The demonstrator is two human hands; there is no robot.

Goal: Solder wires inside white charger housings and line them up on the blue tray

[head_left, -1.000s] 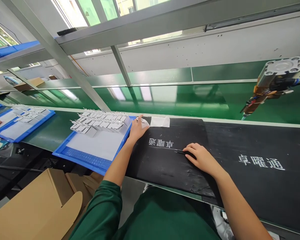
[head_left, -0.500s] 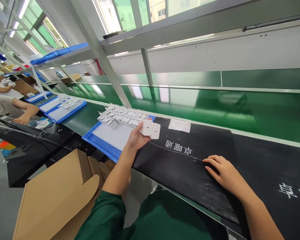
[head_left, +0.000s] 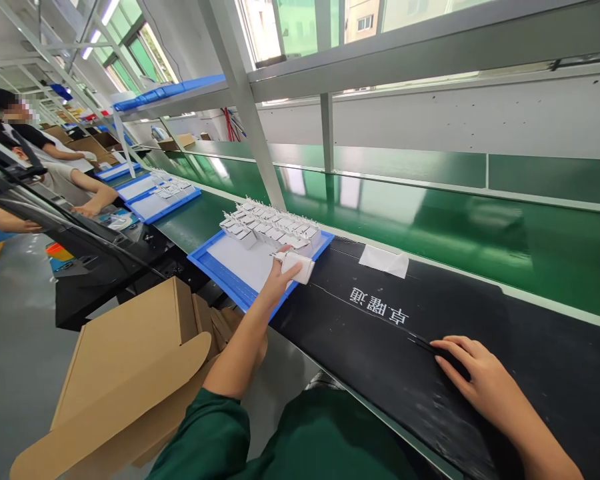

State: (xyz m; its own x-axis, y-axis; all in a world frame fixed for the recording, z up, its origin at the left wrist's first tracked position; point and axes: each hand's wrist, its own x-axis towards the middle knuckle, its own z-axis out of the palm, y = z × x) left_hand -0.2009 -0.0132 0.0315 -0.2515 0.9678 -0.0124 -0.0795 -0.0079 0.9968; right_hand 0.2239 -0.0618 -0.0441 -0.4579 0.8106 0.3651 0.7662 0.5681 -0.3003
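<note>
My left hand (head_left: 280, 277) grips white plastic parts (head_left: 298, 265) above the right edge of a blue tray (head_left: 220, 280). Rows of similar white parts (head_left: 267, 223) stand at the back of that tray. On the black mat (head_left: 350, 340), my right hand (head_left: 467, 360) is closed on dark tweezers (head_left: 421, 341), whose tips point left. A white sheet (head_left: 384, 261) lies on the mat between the tray and the green surface behind.
Open cardboard boxes (head_left: 130, 347) stand below the bench at the left. More blue trays (head_left: 167, 212) with white parts line the bench farther left, beside two people. A slanted metal post (head_left: 253, 113) rises behind the tray.
The view has shifted left, so the scene sits farther right. My left hand has turned the white parts from flat faces towards me to a side-on angle. My right hand still holds the tweezers.
</note>
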